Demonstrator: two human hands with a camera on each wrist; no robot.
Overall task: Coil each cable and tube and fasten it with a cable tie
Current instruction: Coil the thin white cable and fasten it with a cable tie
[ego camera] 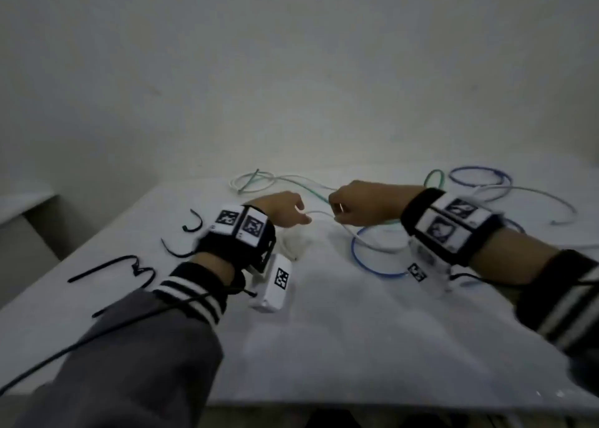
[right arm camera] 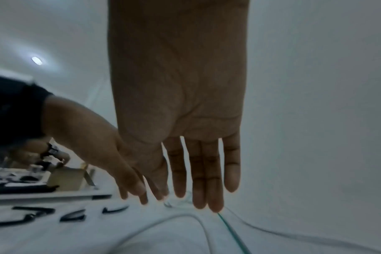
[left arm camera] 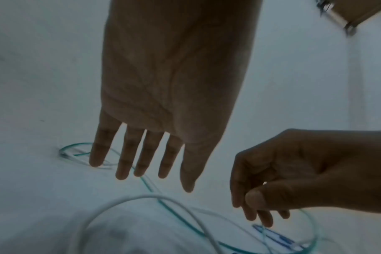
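Pale, bare wall behind; white counter [ego camera: 356,330] below, strewn with loose lines. Mid-counter, white cable [ego camera: 319,213], arching in a short span between both hands, seemingly a little clear of the surface.

Left grip [ego camera: 282,210]: at the left end of the white cable, wrist level, palm down, back of the hand up. Fingers [left arm camera: 141,154] straight and slightly spread, clamped on nothing. Fingertips right at the cable; actual contact hard to tell.

Right grip [ego camera: 356,204]: at the right end of the white cable, forearm slanting in from the right, knuckles up. Thumb pressed toward bent fingers, pinched together on the cable, as seen from the left wrist; from the right wrist, fingers look nearly straight.

Green cable [ego camera: 316,196]: just beyond the white cable, running behind both hands.

Blue cable [ego camera: 366,262]: flat loop on the near side of the white cable, partly under the right wrist.

Black cable ties [ego camera: 113,265]: well to the left of the white cable, lying loose beside the left forearm.
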